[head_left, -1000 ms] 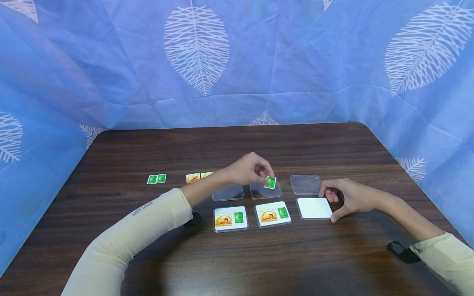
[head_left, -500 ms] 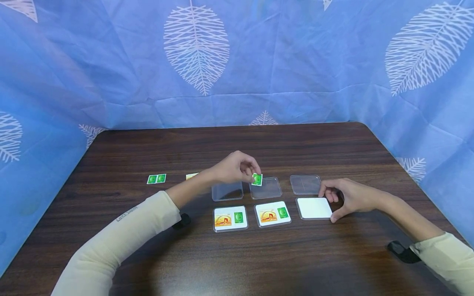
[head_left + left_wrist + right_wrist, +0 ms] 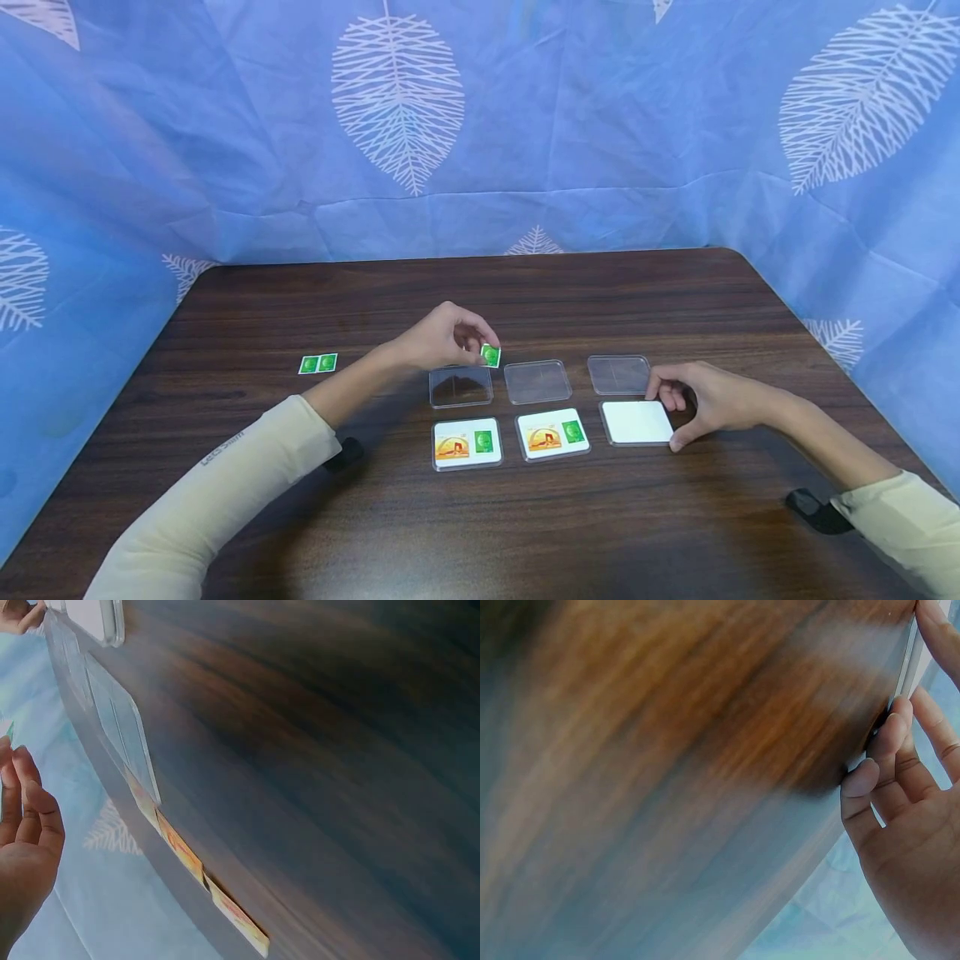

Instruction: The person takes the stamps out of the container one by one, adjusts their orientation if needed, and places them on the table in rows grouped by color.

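Nearest on the dark bench (image 3: 570,533), two stamp boxes (image 3: 558,456) sat beside a clear box (image 3: 637,444) with a plain white card (image 3: 636,422), its long side running left to right. The right hand (image 3: 697,400) was low, wrist to the right, thumb by the near corner and a finger by the far one, gripping the box's right end. Behind were three flat, clear pieces (image 3: 537,382). Above the bench, near the left piece's far right corner, a green stamp (image 3: 491,356) faced the near side, longer way up and down, a bit tipped. The left hand (image 3: 442,337) bent over from the left, its thumb and finger pinching the stamp's left side. Yellow stamps (image 3: 180,844) lay in a row.
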{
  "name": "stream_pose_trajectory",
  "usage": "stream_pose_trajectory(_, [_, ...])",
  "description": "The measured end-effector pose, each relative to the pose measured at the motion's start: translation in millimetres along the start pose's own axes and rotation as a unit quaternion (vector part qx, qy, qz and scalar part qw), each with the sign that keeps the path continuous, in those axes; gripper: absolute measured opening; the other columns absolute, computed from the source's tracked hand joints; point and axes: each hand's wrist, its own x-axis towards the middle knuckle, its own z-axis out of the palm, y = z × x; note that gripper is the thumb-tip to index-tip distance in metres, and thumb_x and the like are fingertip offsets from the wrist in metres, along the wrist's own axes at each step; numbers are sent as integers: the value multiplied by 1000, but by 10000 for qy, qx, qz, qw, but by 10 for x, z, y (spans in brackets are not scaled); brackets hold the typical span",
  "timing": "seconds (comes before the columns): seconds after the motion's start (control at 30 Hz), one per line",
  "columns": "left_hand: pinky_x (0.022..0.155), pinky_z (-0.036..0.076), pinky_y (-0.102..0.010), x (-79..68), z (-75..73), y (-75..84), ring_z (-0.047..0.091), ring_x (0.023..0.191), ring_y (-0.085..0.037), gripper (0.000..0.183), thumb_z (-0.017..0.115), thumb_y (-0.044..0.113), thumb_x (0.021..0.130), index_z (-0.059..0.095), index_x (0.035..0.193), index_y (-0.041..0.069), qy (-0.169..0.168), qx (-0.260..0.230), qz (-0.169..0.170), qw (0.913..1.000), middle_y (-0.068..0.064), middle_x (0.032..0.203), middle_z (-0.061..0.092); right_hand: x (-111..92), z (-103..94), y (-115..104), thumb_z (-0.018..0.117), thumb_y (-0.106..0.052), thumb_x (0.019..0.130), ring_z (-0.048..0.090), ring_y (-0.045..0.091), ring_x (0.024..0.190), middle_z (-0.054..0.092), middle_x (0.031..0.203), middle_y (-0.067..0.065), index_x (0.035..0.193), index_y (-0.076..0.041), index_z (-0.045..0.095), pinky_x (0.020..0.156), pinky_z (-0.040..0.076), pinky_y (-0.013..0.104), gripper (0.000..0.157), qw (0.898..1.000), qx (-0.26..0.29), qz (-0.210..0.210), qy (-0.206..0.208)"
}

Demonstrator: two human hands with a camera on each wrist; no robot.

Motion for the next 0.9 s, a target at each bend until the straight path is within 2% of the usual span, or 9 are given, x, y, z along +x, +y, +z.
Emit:
stream_pose_trajectory(0.27, [62,42,-25,-166,-143,-40,53,70,-14,22,66,-14,86,74,106,-10,183,126,33,9997,-14,93,71,3,-2,-10,95,-27,75,47,13,71,49,82,-7,105,-13,62,61,38,28,47,10000,-45,31,-7])
stream_pose_trajectory(0.4, [65,47,-25,-258,-219,-93,53,70,-12,21,66,-14,87,73,106,-11,290,102,21,9995,-8,85,68,2,-3,-13,95,-27,75,47,14,71,49,82,-6,105,-12,62,61,39,28,47,10000,-17,76,-21])
stream_pose_trajectory(0.53, [69,51,-26,-358,-299,-113,55,71,-13,21,69,-15,88,72,108,-12,427,80,-126,9990,-5,79,65,0,-6,-9,95,-27,75,47,14,71,49,82,-6,106,-12,62,61,39,28,47,10000,8,54,-29])
stream_pose_trajectory(0.9, [66,48,-28,-656,-516,-204,59,75,-16,22,68,-13,89,73,111,-10,874,63,-599,9943,-10,88,69,5,-2,-9,94,-27,75,47,15,70,48,82,-6,105,-12,62,60,38,28,47,10000,-12,5,-51])
